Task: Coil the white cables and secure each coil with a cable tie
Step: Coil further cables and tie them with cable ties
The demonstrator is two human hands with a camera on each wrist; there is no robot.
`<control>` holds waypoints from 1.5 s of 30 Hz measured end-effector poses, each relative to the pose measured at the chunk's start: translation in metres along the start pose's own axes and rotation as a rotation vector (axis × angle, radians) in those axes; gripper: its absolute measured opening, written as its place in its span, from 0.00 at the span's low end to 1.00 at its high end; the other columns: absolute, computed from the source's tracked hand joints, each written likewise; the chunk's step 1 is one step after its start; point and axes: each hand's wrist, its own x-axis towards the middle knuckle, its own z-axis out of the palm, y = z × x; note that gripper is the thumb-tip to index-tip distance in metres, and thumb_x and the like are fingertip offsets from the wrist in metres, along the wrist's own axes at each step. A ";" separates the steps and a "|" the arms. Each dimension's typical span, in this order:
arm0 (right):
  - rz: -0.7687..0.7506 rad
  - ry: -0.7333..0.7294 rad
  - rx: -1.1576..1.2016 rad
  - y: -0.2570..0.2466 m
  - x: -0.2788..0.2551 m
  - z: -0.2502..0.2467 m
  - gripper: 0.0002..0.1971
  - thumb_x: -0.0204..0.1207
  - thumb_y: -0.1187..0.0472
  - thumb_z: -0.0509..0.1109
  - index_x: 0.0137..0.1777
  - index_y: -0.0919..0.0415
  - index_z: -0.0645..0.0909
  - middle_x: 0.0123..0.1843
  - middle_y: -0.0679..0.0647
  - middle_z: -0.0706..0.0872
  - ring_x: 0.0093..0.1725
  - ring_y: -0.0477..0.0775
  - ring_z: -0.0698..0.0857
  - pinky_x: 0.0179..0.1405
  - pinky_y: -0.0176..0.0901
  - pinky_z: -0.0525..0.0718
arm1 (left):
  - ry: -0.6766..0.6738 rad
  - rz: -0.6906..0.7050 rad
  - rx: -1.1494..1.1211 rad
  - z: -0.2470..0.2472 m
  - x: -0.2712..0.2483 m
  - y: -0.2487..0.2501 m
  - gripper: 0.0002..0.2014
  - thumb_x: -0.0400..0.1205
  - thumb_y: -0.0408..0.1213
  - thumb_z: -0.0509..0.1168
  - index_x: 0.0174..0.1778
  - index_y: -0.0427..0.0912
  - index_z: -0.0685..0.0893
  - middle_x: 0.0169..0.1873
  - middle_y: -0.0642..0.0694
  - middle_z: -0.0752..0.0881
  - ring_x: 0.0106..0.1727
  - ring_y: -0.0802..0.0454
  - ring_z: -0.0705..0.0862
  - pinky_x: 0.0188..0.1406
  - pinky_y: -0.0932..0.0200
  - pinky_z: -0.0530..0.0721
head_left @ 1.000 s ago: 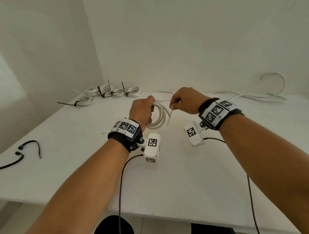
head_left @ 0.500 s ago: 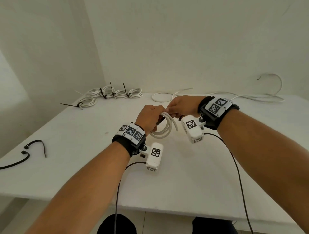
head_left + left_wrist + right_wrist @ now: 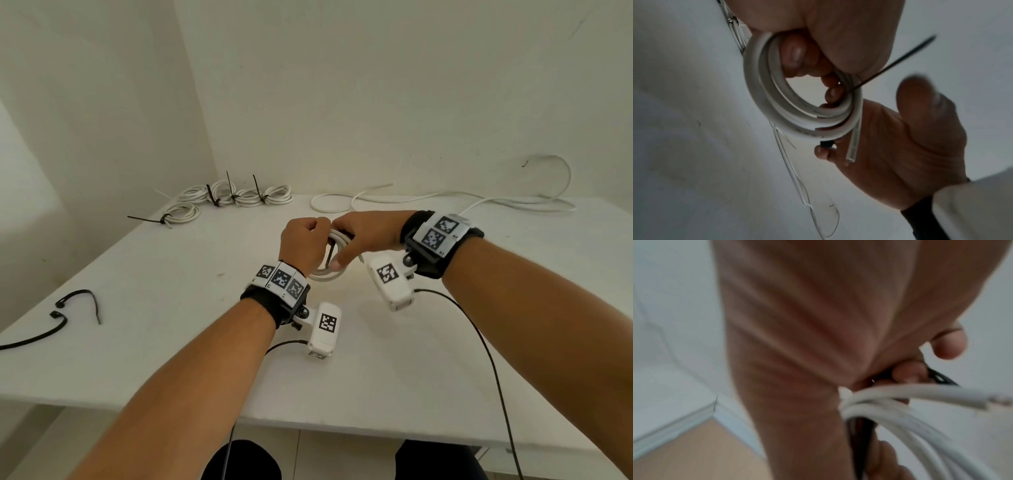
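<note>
My left hand [image 3: 301, 240] grips a small coil of white cable [image 3: 327, 274] just above the white table [image 3: 171, 342]. In the left wrist view the coil [image 3: 764, 97] hangs from the curled left fingers [image 3: 793, 55]. A black cable tie [image 3: 900, 61] pokes its thin tail out past the coil. My right hand [image 3: 363, 236] reaches in from the right, its fingers behind the coil, holding the tie's head [image 3: 826, 143]. The cut cable end [image 3: 854, 146] lies across the right palm. The right wrist view is blurred, showing the coil [image 3: 900, 410] and the tie [image 3: 939, 378].
Several tied coils [image 3: 236, 197] lie at the back left, one more [image 3: 180, 212] in front of them. Loose white cables [image 3: 445, 198] trail along the back right. Spare black ties [image 3: 78, 301] lie near the left edge. Black camera leads [image 3: 479, 342] run off the front edge.
Both hands have come down and nearer to me with the coil. My right hand has closed in against the left, from pinching beside the coil to reaching round it.
</note>
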 end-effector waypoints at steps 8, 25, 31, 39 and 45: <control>-0.074 0.141 -0.268 -0.005 -0.003 0.013 0.29 0.65 0.49 0.84 0.62 0.56 0.76 0.56 0.48 0.84 0.53 0.49 0.82 0.55 0.43 0.81 | 0.043 -0.144 -0.100 -0.004 -0.003 0.001 0.18 0.80 0.38 0.60 0.23 0.40 0.81 0.22 0.44 0.78 0.24 0.48 0.71 0.23 0.59 0.71; -0.205 0.643 0.084 -0.011 -0.009 0.003 0.10 0.74 0.56 0.78 0.46 0.64 0.85 0.36 0.47 0.87 0.33 0.42 0.80 0.38 0.38 0.80 | -0.093 -0.275 -0.098 -0.010 -0.004 -0.009 0.16 0.84 0.43 0.57 0.30 0.44 0.73 0.24 0.46 0.72 0.22 0.48 0.70 0.22 0.60 0.71; -0.270 0.548 0.139 -0.006 -0.007 0.011 0.10 0.76 0.62 0.77 0.47 0.68 0.82 0.37 0.51 0.85 0.33 0.40 0.80 0.38 0.33 0.81 | -0.029 -0.308 -0.224 -0.007 -0.010 -0.002 0.17 0.83 0.36 0.58 0.26 0.40 0.74 0.20 0.44 0.70 0.16 0.48 0.66 0.21 0.58 0.66; -0.264 0.515 0.117 -0.001 -0.003 0.017 0.10 0.76 0.57 0.76 0.49 0.43 0.78 0.60 0.43 0.86 0.55 0.37 0.86 0.50 0.33 0.81 | 0.083 -0.226 -0.333 -0.013 -0.003 -0.002 0.13 0.80 0.36 0.62 0.29 0.42 0.84 0.19 0.47 0.68 0.21 0.50 0.65 0.19 0.62 0.66; -0.309 0.634 0.077 0.000 -0.001 0.027 0.06 0.73 0.62 0.77 0.47 0.58 0.84 0.48 0.41 0.90 0.46 0.44 0.90 0.51 0.49 0.89 | 0.117 -0.178 -0.290 -0.012 -0.005 -0.007 0.13 0.80 0.38 0.63 0.45 0.30 0.85 0.21 0.45 0.74 0.21 0.49 0.70 0.19 0.62 0.70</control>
